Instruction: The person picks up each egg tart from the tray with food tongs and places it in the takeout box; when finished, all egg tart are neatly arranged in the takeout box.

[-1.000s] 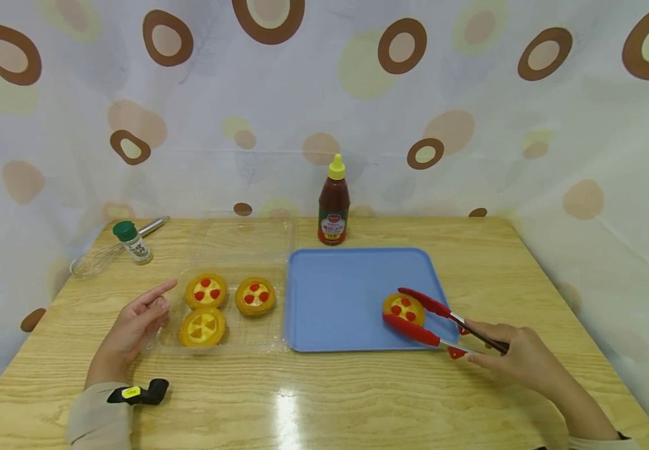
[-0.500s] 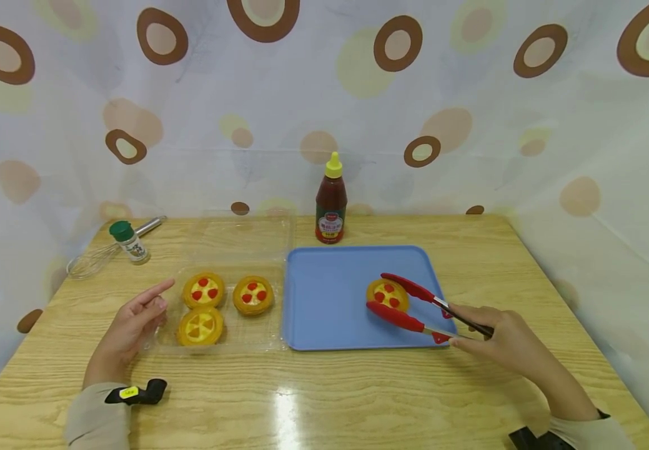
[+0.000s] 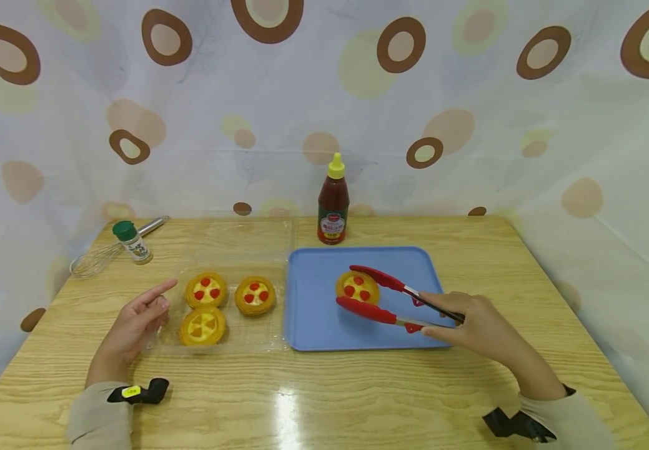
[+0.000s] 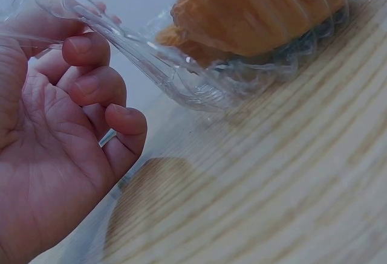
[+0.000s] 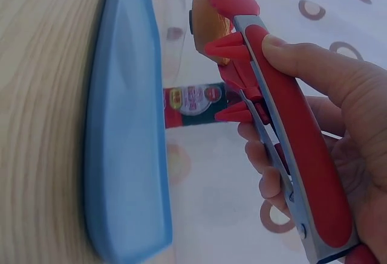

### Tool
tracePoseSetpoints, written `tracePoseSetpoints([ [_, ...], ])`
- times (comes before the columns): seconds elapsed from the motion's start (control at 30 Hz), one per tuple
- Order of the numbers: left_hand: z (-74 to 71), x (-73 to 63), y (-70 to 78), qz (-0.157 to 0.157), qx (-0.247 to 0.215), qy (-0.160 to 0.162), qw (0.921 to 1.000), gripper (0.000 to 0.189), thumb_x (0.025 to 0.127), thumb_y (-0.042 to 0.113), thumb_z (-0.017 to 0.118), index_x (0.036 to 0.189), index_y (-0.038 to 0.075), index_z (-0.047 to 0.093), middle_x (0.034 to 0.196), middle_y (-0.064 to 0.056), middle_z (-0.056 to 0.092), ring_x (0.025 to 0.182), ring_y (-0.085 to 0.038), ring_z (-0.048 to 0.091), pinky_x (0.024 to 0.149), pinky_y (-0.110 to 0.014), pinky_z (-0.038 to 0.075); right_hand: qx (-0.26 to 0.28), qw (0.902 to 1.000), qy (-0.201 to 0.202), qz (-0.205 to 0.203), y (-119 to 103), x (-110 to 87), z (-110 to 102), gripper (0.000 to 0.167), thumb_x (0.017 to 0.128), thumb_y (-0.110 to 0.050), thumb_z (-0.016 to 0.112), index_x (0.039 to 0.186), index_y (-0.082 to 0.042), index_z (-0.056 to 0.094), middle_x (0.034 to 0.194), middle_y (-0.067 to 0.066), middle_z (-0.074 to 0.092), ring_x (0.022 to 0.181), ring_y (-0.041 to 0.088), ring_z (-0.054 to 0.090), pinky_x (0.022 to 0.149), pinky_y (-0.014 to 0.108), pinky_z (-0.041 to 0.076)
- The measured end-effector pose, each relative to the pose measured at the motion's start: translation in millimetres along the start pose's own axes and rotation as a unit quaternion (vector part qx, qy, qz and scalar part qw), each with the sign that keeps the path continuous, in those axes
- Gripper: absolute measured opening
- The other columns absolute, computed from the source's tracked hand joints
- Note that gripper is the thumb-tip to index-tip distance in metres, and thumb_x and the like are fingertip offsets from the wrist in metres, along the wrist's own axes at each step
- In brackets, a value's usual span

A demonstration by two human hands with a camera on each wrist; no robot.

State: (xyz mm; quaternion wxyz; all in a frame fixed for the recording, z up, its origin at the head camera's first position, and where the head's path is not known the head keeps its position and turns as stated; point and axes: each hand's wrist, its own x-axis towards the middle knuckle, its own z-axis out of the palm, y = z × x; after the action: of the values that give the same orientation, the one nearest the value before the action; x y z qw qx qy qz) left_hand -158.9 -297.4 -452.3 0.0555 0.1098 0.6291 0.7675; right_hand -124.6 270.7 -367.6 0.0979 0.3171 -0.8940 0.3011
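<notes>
My right hand (image 3: 484, 328) grips red-tipped kitchen tongs (image 5: 296, 137). Between the tong heads is an egg tart (image 3: 358, 287) with red toppings, raised above the blue tray (image 3: 313, 325); the right wrist view shows the tart (image 5: 208, 25) well clear of the tray (image 5: 127, 131). My left hand (image 3: 133, 325) is at the left edge of a clear plastic container (image 3: 262, 340), its fingers (image 4: 100, 89) curled by the rim (image 4: 151, 74), holding it there. Inside the container sit several tarts, two with red toppings (image 3: 206, 290) (image 3: 255, 297) and one with yellow wedges (image 3: 203, 326).
A sauce bottle (image 3: 333, 203) with a yellow cap stands behind the tray. At the back left, a green-capped seasoning jar (image 3: 133, 242) stands by a wire whisk (image 3: 99, 259). The container's raised lid (image 3: 242, 237) leans back toward the patterned curtain (image 3: 279, 112).
My right hand has carried the tongs and tart leftward and a little farther back, from the tray's right side to over its middle. My left hand stays put at the container.
</notes>
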Motion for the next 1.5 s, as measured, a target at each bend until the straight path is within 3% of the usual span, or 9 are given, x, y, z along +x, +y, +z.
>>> tracePoseSetpoints([
  [0.1, 0.6, 0.2, 0.4, 0.001, 0.002, -0.001, 1.0, 0.039, 0.099, 0.002, 0.044, 0.126, 0.024, 0.06, 0.081, 0.008, 0.054, 0.069, -0.004, 0.049, 0.067, -0.016, 0.045, 0.002, 0.9999, -0.007, -0.013, -4, 8.3, 3, 0.056, 0.07, -0.016, 0.083, 0.121, -0.002, 0.065, 0.083, -0.005, 0.063, 0.062, 0.001, 0.041, 0.05, 0.019, 0.037],
  [0.23, 2.4, 0.7, 2.3, -0.002, 0.005, 0.001, 1.0, 0.039, 0.099, 0.002, 0.044, 0.127, 0.023, 0.06, 0.081, 0.008, 0.053, 0.069, -0.005, 0.049, 0.066, -0.016, 0.045, 0.005, 0.9993, -0.017, -0.033, -9, 18.9, 6, 0.055, 0.071, -0.016, 0.083, 0.12, -0.001, 0.065, 0.095, 0.003, 0.068, 0.065, 0.002, 0.044, 0.051, 0.019, 0.038],
  [0.5, 1.6, -0.3, 2.0, -0.006, -0.001, 0.003, 1.0, 0.04, 0.099, 0.0, 0.043, 0.126, 0.024, 0.061, 0.081, 0.008, 0.054, 0.069, -0.004, 0.049, 0.066, -0.016, 0.045, 0.026, 0.9976, -0.064, -0.005, -26, 43.2, 14, 0.055, 0.075, -0.023, 0.08, 0.125, -0.005, 0.063, 0.099, 0.0, 0.068, 0.066, 0.007, 0.045, 0.053, 0.022, 0.04],
  [0.77, -0.7, 0.8, 2.3, -0.003, -0.002, 0.004, 1.0, 0.04, 0.099, 0.001, 0.043, 0.125, 0.025, 0.062, 0.082, 0.009, 0.055, 0.071, -0.004, 0.05, 0.068, -0.015, 0.045, 0.009, 0.9949, -0.085, -0.055, -40, 71.4, 26, 0.055, 0.074, -0.026, 0.081, 0.123, -0.005, 0.064, 0.109, 0.005, 0.068, 0.061, 0.011, 0.043, 0.053, 0.021, 0.037],
  [1.1, 1.9, 0.0, 2.8, 0.005, -0.015, -0.009, 0.9998, 0.04, 0.099, 0.0, 0.042, 0.126, 0.023, 0.062, 0.083, 0.008, 0.055, 0.072, -0.005, 0.05, 0.069, -0.016, 0.046, 0.005, 0.9868, -0.154, -0.049, -55, 98.3, 40, 0.056, 0.078, -0.032, 0.078, 0.126, -0.008, 0.062, 0.117, 0.007, 0.065, 0.08, 0.008, 0.058, 0.064, 0.023, 0.047],
  [1.27, 2.0, 0.6, 3.0, 0.004, -0.02, -0.009, 0.9998, 0.04, 0.099, 0.0, 0.042, 0.127, 0.022, 0.061, 0.083, 0.007, 0.055, 0.072, -0.005, 0.05, 0.07, -0.016, 0.046, -0.004, 0.9823, -0.174, -0.068, -60, 109.5, 47, 0.057, 0.079, -0.031, 0.077, 0.128, -0.008, 0.061, 0.116, 0.007, 0.066, 0.077, 0.009, 0.056, 0.065, 0.024, 0.045],
  [1.5, 1.9, 0.0, 2.2, 0.01, -0.011, -0.01, 0.9998, 0.041, 0.099, -0.001, 0.041, 0.124, 0.025, 0.062, 0.08, 0.009, 0.054, 0.068, -0.004, 0.048, 0.066, -0.017, 0.044, -0.005, 0.9753, -0.204, -0.084, -64, 120.9, 55, 0.056, 0.082, -0.034, 0.074, 0.129, -0.007, 0.059, 0.118, 0.008, 0.064, 0.093, 0.016, 0.063, 0.074, 0.03, 0.049],
])
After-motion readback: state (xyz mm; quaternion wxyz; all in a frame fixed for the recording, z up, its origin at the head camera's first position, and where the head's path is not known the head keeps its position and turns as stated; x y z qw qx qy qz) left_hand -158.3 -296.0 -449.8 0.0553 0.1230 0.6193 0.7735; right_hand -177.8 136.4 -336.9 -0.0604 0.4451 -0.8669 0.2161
